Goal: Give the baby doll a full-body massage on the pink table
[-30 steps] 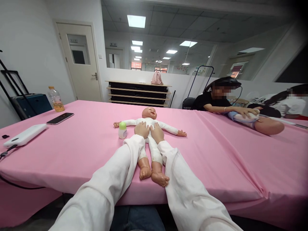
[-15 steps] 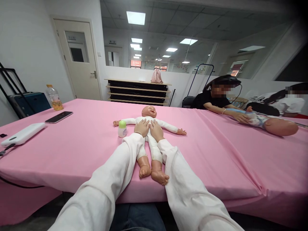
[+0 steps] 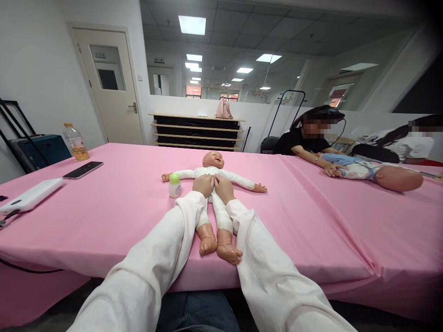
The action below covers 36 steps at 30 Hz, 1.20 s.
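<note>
A baby doll [image 3: 210, 170] with a white cloth body lies on its back on the pink-covered table, arms spread and feet toward me. Both my hands rest side by side on its torso. My left hand [image 3: 203, 185] has its fingers curled in, knuckles against the doll's chest. My right hand [image 3: 224, 188] is curled in the same way, thumbs close together. No object shows in either hand; the fingertips are hidden. A small white bottle with a green cap [image 3: 175, 186] stands beside the doll, just left of my left hand.
On the pink tablecloth [image 3: 294, 221] at the left are a phone [image 3: 83, 169], a white device with a cable [image 3: 31, 196] and a drink bottle [image 3: 76, 142]. At the right, a co-worker [image 3: 311, 133] handles another doll [image 3: 398, 178]. A second person sits farther right.
My fingers, flat on the doll's chest before, have curled inward into loose fists. The co-worker's hand has shifted to the other doll's arm. The view has shifted slightly.
</note>
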Motion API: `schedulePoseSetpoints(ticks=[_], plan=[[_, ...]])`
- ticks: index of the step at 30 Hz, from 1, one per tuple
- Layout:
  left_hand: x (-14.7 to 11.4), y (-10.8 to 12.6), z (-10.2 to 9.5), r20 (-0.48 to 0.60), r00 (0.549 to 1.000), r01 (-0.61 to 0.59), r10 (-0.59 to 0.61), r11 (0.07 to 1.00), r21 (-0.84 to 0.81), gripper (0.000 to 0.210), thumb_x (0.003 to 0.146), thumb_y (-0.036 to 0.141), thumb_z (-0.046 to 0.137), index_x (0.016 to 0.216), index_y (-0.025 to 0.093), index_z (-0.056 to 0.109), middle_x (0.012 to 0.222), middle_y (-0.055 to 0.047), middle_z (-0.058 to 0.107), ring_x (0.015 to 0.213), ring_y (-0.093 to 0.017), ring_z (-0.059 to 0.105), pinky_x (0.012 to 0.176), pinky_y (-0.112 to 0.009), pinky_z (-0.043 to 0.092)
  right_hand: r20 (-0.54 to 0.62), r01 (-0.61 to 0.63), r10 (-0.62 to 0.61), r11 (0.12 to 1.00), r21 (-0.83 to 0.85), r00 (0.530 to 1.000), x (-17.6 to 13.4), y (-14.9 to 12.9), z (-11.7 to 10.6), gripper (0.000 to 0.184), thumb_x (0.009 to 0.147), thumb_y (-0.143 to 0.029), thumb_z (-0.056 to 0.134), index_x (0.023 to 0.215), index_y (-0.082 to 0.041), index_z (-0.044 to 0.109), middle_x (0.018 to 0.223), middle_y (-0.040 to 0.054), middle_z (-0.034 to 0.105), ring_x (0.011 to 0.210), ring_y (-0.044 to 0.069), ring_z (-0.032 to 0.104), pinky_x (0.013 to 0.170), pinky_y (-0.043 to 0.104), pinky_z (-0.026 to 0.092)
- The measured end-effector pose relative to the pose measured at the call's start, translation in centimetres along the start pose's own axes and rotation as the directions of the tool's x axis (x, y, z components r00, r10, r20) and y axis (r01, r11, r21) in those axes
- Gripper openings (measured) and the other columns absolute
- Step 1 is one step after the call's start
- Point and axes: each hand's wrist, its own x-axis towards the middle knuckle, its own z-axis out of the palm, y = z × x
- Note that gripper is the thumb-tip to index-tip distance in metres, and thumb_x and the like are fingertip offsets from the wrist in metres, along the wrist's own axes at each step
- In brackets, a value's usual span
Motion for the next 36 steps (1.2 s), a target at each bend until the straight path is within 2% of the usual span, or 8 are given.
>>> schedulePoseSetpoints(ticks=[5, 11, 14, 19, 22, 26, 31, 36], plan=[[0.7, -0.5, 0.3, 0.042, 0.997, -0.065, 0.067, 0.997, -0.05, 0.037, 0.092, 0.029, 0.03, 0.119, 0.018, 0.053, 0.13, -0.009, 0.049, 0.124, -0.02, 0.038, 0.103, -0.033, 0.028, 0.021, 0.03, -0.029, 0.999, -0.013, 0.999, 0.3, 0.1, 0.2, 0.035, 0.089, -0.02, 0.032, 0.117, -0.02, 0.054, 0.125, 0.0088, 0.054, 0.117, 0.018, 0.046, 0.097, 0.031, 0.033], [1.2, -1.2, 0.6, 0.055, 0.998, 0.006, -0.002, 0.997, -0.075, 0.04, 0.09, 0.028, 0.034, 0.126, 0.017, 0.048, 0.138, -0.01, 0.04, 0.13, -0.021, 0.03, 0.107, -0.036, 0.022, 0.017, -0.085, 0.086, 0.995, -0.055, 0.996, 0.4, 0.4, 0.6, 0.041, 0.089, -0.026, 0.034, 0.127, -0.014, 0.046, 0.138, 0.0132, 0.04, 0.128, 0.025, 0.035, 0.1, 0.038, 0.03], [0.8, -1.4, 0.3, 0.049, 0.998, 0.04, -0.037, 0.996, -0.076, 0.039, 0.09, 0.027, 0.034, 0.125, 0.018, 0.049, 0.137, -0.009, 0.043, 0.13, -0.02, 0.032, 0.106, -0.035, 0.024, -0.004, -0.144, 0.144, 0.987, -0.072, 0.99, 0.3, 0.3, 0.4, 0.042, 0.088, -0.031, 0.037, 0.123, -0.012, 0.049, 0.13, 0.0146, 0.049, 0.121, 0.024, 0.044, 0.094, 0.033, 0.036], [-0.1, -1.2, -0.6, 0.034, 0.998, 0.05, -0.049, 0.998, -0.041, 0.036, 0.089, 0.026, 0.035, 0.12, 0.02, 0.053, 0.133, -0.007, 0.048, 0.126, -0.017, 0.038, 0.103, -0.032, 0.031, -0.038, -0.042, 0.039, 0.996, -0.082, 0.999, 0.2, 0.1, -0.1, 0.029, 0.088, -0.032, 0.039, 0.096, -0.019, 0.064, 0.097, 0.0069, 0.067, 0.09, 0.019, 0.061, 0.076, 0.027, 0.042], [-0.2, -1.3, -0.6, 0.048, 0.998, -0.04, 0.041, 0.999, -0.023, 0.038, 0.089, 0.027, 0.036, 0.122, 0.017, 0.052, 0.134, -0.008, 0.047, 0.127, -0.016, 0.038, 0.105, -0.03, 0.028, -0.032, 0.036, -0.038, 0.999, -0.039, 0.999, 0.2, 0.2, 0.2, 0.028, 0.088, -0.027, 0.038, 0.098, -0.02, 0.064, 0.1, 0.006, 0.067, 0.093, 0.018, 0.06, 0.078, 0.027, 0.043], [0.2, -1.7, 0.0, 0.094, 0.982, -0.158, 0.163, 0.986, -0.056, 0.043, 0.091, 0.026, 0.031, 0.131, 0.018, 0.043, 0.14, -0.007, 0.038, 0.132, -0.017, 0.029, 0.108, -0.035, 0.024, -0.008, 0.08, -0.08, 0.996, 0.04, 0.997, 0.5, 0.6, 0.9, 0.036, 0.089, -0.017, 0.033, 0.116, -0.02, 0.057, 0.123, 0.0064, 0.057, 0.117, 0.017, 0.048, 0.096, 0.03, 0.037], [0.4, -2.0, 0.3, 0.116, 0.992, -0.039, 0.048, 0.997, -0.073, 0.045, 0.09, 0.031, 0.034, 0.133, 0.02, 0.04, 0.144, -0.006, 0.03, 0.134, -0.022, 0.024, 0.108, -0.041, 0.022, 0.022, -0.054, 0.053, 0.999, 0.008, 0.998, 0.4, 0.5, 0.9, 0.038, 0.089, -0.024, 0.036, 0.123, -0.019, 0.051, 0.138, 0.0084, 0.041, 0.129, 0.022, 0.034, 0.102, 0.039, 0.031], [-0.3, -1.6, -0.7, 0.082, 0.996, 0.052, -0.045, 0.994, -0.093, 0.044, 0.089, 0.029, 0.036, 0.128, 0.015, 0.047, 0.138, -0.009, 0.04, 0.13, -0.02, 0.033, 0.107, -0.035, 0.027, -0.076, -0.123, 0.121, 0.992, -0.031, 0.99, -0.1, -0.1, -0.2, 0.03, 0.087, -0.03, 0.04, 0.102, -0.018, 0.064, 0.108, 0.0093, 0.064, 0.101, 0.021, 0.058, 0.084, 0.03, 0.042]])
